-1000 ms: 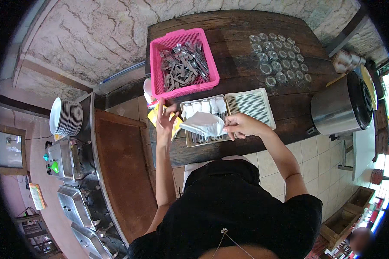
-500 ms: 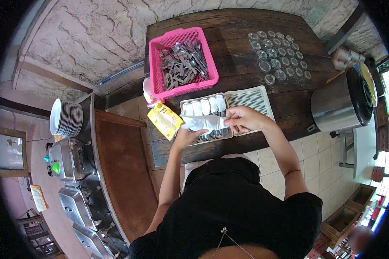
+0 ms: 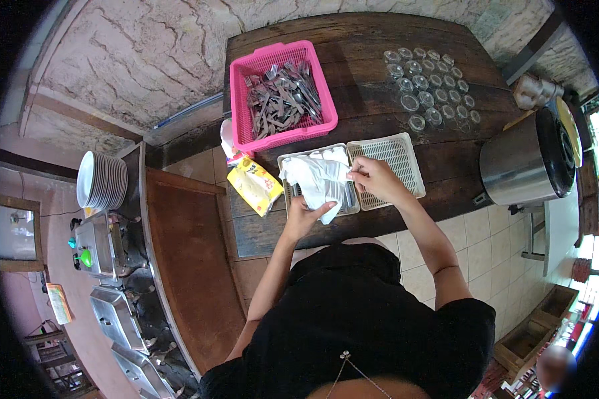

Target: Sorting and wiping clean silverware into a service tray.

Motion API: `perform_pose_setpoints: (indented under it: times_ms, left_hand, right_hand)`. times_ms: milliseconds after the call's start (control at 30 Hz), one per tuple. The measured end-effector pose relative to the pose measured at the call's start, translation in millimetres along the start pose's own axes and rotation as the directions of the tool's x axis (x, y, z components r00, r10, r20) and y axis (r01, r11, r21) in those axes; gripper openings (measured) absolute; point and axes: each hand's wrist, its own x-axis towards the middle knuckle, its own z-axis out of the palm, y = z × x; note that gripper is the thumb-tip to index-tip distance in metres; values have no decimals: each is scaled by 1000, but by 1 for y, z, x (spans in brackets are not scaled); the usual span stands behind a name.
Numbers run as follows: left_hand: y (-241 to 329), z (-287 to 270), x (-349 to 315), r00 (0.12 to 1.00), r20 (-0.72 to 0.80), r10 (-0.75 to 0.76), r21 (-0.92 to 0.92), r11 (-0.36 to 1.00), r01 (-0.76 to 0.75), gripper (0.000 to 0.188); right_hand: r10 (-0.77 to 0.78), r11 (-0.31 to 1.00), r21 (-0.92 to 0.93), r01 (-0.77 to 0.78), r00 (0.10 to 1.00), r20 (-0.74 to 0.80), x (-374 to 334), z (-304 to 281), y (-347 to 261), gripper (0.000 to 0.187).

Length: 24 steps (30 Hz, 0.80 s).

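A white napkin hangs loosely spread between my two hands, over a white plastic basket. My left hand grips its near lower edge. My right hand pinches its right upper corner. Beneath the napkin, partly hidden, the basket holds white-wrapped bundles at its far side and metal cutlery. To its right stands a second white slatted basket, partly behind my right hand. A yellow soft packet lies left of the napkin.
A pink basket full of loose forks and knives stands at the far left of the dark wooden table. Rows of glass vessels stand at the far right. A large steel pot is at the right edge, stacked white plates at left.
The napkin was stretched in a narrow band between my hands; now it is opened out and draped wider. My left hand has moved slightly right and nearer to me.
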Motion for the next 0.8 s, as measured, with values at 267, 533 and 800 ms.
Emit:
perform_pose_setpoints:
  times_ms: [267,533,800]
  left_hand:
    - [6,7,4,998,-49,-41,-119,992,35,14]
    - [0,-1,20,912,-235,-338,-349,905,245,17]
    - [7,5,23,892,-160,-422,-460,832,311,18]
  right_hand:
    - [-281,783,-597,172,955,-94,-7,26,7,12]
    - [-305,696,-658,286,948,90,-16,47,15,15]
    - [-241,745,-624,236,967,79,-20,41,15,23]
